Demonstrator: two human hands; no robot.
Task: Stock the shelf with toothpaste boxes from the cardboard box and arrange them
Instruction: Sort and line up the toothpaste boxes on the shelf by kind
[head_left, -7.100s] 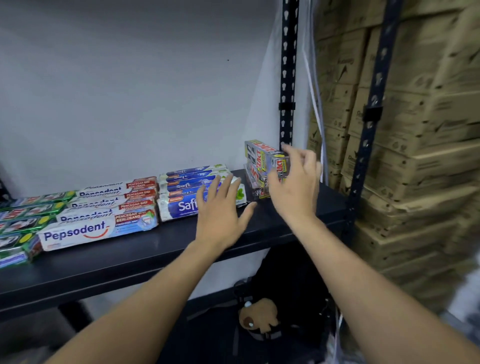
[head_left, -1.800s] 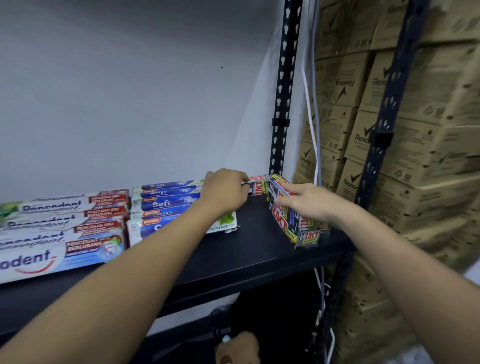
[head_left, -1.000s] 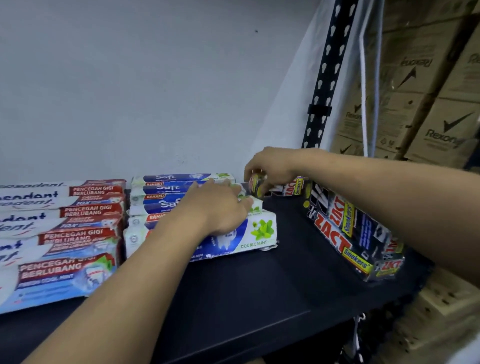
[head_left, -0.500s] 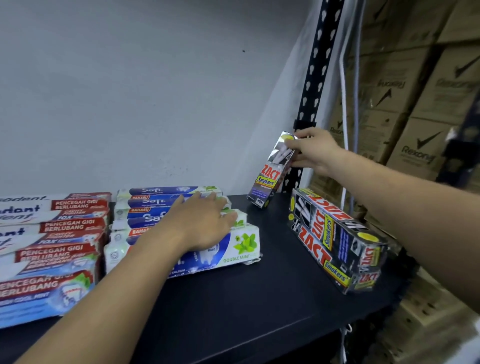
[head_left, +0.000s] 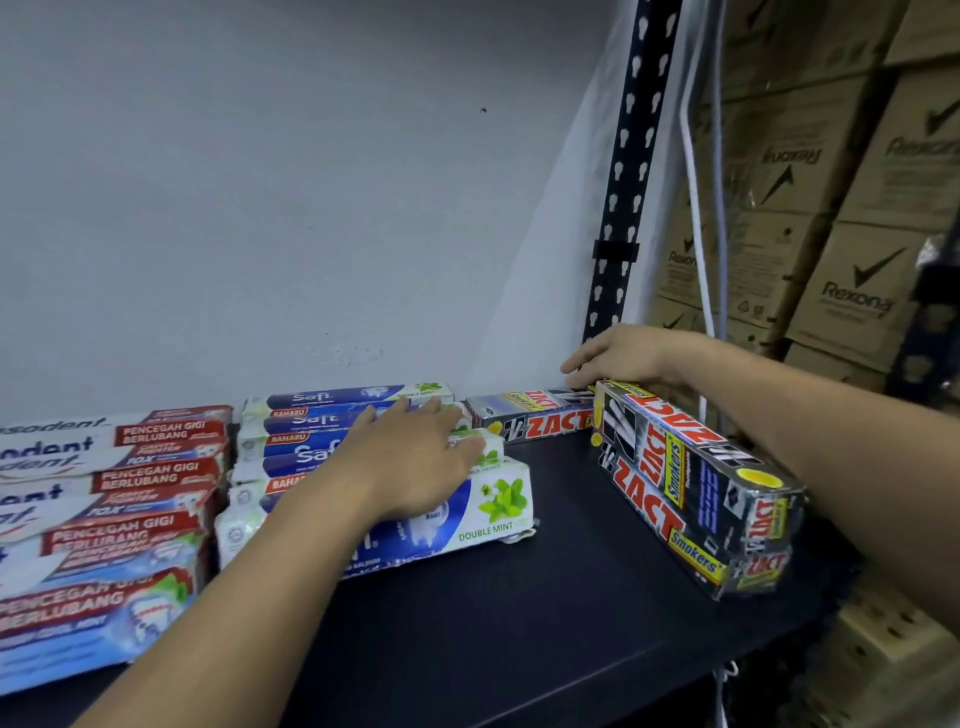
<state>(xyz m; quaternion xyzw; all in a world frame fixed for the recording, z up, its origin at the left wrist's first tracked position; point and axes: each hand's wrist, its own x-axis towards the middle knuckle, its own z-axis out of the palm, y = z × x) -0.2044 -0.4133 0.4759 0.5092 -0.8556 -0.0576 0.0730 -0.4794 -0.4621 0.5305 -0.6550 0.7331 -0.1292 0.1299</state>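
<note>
A black shelf (head_left: 545, 613) holds rows of toothpaste boxes. My left hand (head_left: 415, 462) lies flat, fingers apart, on the blue-and-white Safi boxes (head_left: 493, 514) in the middle. At the back against the wall a single black-and-red Zact box (head_left: 530, 415) lies flat. My right hand (head_left: 618, 356) hovers just above its right end, fingers extended, holding nothing. A bundle of Zact boxes (head_left: 691, 483) lies at an angle on the right of the shelf, under my right forearm. Red-and-white Pepsodent boxes (head_left: 109, 499) fill the left side.
A perforated black shelf post (head_left: 623, 197) stands at the back right corner with white cords (head_left: 696, 208) beside it. Stacked brown Rexona cartons (head_left: 841, 234) rise to the right. A grey wall (head_left: 260, 208) closes the back of the shelf.
Half a second ago my right hand held one Zact box upright near the post. That box now lies flat at the back of the shelf and the hand has let go. My left hand stayed on the Safi boxes.
</note>
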